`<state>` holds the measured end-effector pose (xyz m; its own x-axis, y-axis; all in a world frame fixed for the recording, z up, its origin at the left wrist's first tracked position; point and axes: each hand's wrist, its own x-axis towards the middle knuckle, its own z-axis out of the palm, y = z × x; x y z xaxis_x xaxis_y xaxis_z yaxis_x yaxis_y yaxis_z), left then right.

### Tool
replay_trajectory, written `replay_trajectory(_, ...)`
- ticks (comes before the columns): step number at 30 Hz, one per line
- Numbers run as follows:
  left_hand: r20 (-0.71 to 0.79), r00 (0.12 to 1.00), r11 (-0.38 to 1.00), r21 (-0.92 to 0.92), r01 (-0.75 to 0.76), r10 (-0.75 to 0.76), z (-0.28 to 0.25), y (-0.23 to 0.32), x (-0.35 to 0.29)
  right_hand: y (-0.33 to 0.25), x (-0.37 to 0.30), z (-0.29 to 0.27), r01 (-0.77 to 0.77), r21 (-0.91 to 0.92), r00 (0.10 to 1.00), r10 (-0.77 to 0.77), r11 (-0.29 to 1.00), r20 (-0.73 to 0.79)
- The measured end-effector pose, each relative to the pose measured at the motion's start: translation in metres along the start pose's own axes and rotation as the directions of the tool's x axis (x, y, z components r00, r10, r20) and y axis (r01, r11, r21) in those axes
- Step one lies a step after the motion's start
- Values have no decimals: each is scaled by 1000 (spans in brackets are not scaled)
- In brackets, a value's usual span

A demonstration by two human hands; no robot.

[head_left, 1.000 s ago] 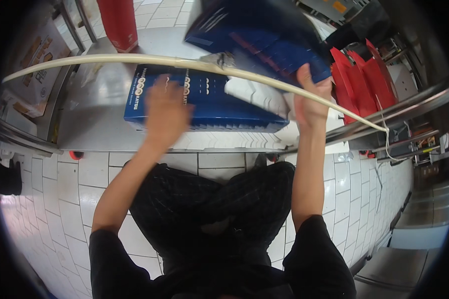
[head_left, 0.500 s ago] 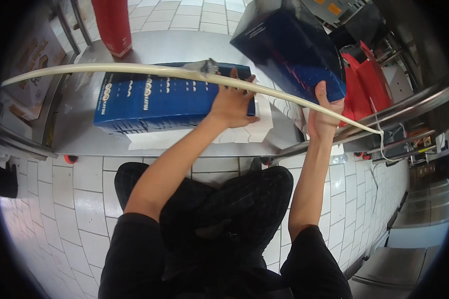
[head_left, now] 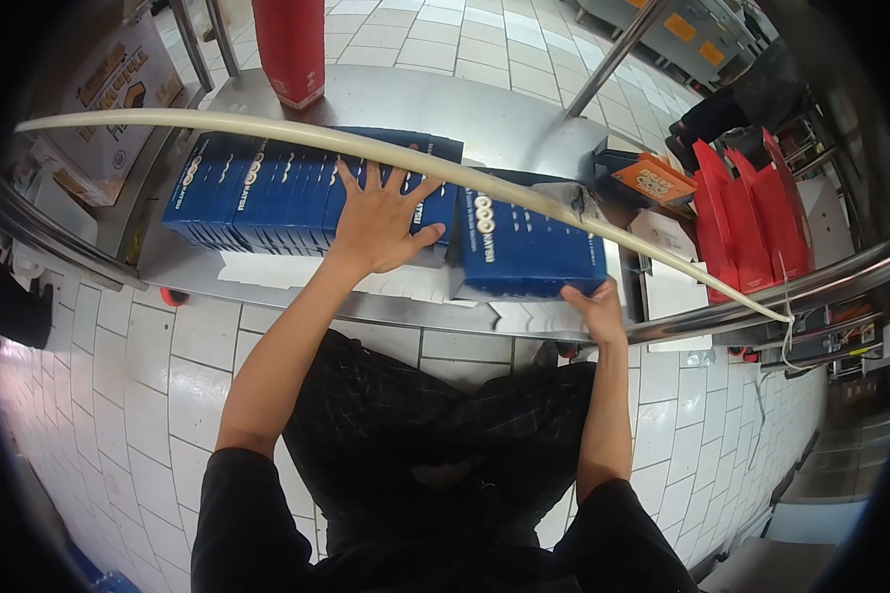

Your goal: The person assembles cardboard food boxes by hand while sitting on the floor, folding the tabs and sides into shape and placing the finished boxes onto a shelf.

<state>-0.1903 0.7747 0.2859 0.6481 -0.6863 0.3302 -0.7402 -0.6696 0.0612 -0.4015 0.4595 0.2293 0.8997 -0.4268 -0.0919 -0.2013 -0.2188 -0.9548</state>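
Note:
A long row of blue printed cartons [head_left: 237, 193] stands packed on a steel shelf [head_left: 396, 94]. My left hand [head_left: 381, 217] lies on its right part with fingers spread, gripping nothing. Just right of the row rests a shorter block of blue cartons [head_left: 534, 252], with a narrow gap between them. My right hand [head_left: 598, 308] grips that block at its near right corner; the thumb shows on the front edge and the other fingers are mostly hidden. White paper or card [head_left: 386, 285] sticks out below the blue cartons.
A cream rod [head_left: 297, 130] crosses above the cartons, with string at its right end. A red bag [head_left: 292, 49] stands behind, several red bags [head_left: 747, 222] at right. An orange-topped box [head_left: 653, 180] is near them. A brown carton [head_left: 109, 109] stands left; steel rails [head_left: 821, 272] border the shelf.
My right hand has lowered the raised, tilted blue block onto the shelf beside the row. My left hand has shifted left along the row, which has also moved left in the picture.

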Motion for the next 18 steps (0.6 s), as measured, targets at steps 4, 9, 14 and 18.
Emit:
replay_trajectory(4, 75, 997, 1000, -22, 18, -16, -6, 7, 6, -2, 22, 27, 204, -300, 947, -265, 932, -180)
replay_trajectory(9, 81, 995, 998, 0, 56, -56, -8, 5, 6, -98, -7, 72, 555, -540, 651, -734, 633, -193)
replay_trajectory(14, 26, 995, 993, 50, -103, 101, 8, -2, 1, -81, 34, 122, 609, -736, 663, -699, 295, 269)
replay_trajectory(18, 83, 993, 990, 110, -90, 81, 1, 1, 2, -61, 48, 132, 598, -775, 507, -845, 204, 169)
